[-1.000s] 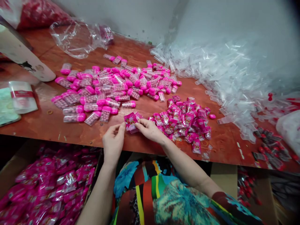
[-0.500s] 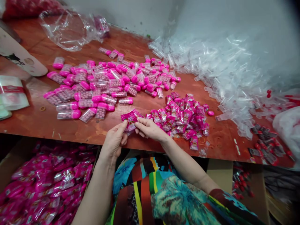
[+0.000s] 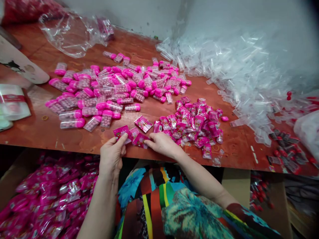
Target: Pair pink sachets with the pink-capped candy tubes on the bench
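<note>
My left hand [image 3: 113,151] pinches a flat pink printed wrapper [image 3: 121,132] between thumb and fingers, just above the table's front edge. To its right, my right hand [image 3: 160,143] has its fingertips closed on a second pink wrapper [image 3: 140,140]. Part of another wrapper shows between the two, and one more loose wrapper [image 3: 143,123] lies flat on the table behind them. Beside my right hand is a heap of shiny pink printed packets [image 3: 196,121]. Farther back lie many clear bottles with pink caps [image 3: 117,83], filled with small pink balls.
Clear empty tubes [image 3: 239,76] form a large pile at the back right of the red-brown table [image 3: 229,156]. Red-capped tubes [image 3: 286,151] lie at the right edge. Below the front left edge is a box of pink packets [image 3: 54,196]. A clear plastic bag [image 3: 72,33] rests at the back left.
My hands were close together on pink wrappers; now they are farther apart, each holding a separate one. A loose wrapper now lies on the table behind them. My left hand moved left and nearer.
</note>
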### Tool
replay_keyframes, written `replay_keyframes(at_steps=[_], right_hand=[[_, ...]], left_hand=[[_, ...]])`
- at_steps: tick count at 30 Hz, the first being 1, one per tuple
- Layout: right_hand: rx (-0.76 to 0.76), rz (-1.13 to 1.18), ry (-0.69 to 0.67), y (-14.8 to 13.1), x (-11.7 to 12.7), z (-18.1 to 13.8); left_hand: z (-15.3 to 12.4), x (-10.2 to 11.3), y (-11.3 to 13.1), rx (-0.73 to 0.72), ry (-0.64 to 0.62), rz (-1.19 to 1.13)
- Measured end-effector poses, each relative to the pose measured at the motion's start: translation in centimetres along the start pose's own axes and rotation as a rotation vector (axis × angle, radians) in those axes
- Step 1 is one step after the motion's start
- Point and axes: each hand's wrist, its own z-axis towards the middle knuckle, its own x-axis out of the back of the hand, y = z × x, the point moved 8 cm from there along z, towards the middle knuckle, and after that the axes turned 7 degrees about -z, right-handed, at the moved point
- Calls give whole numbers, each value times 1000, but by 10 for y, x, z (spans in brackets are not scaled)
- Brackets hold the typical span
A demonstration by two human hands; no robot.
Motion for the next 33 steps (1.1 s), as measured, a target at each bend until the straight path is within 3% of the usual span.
replay_keyframes(at_steps=[2, 4, 7, 10, 13, 17, 20, 25, 30, 33], right_hand=[[-42, -146, 53, -2, 7, -8], [-86, -107, 151, -5, 15, -14], [-48, 225, 210, -12, 17, -13], [-15, 584, 90, -13, 1, -5], [-45, 785, 17, -7, -14, 1], [-53, 868, 97, -4, -20, 7], [-29, 808, 205, -5, -14, 14], [113, 435, 373, -9, 10, 21], [258, 206, 331, -17, 21, 32], [285, 133, 241, -24, 25, 54]], left_hand=[[-4, -4, 2, 28, -22, -38], [-11, -16, 0, 97, -75, -74], [-24, -40, -9, 219, -188, -128], [-32, -55, -18, 282, -253, -160], [-30, -59, -22, 258, -240, -148], [-23, -66, -16, 124, -186, -117], [-20, -75, -11, 68, -123, -135], [-15, -80, -15, 166, -40, -190], [-5, -66, -13, 225, -116, -184], [5, -49, -2, 174, -53, -216]])
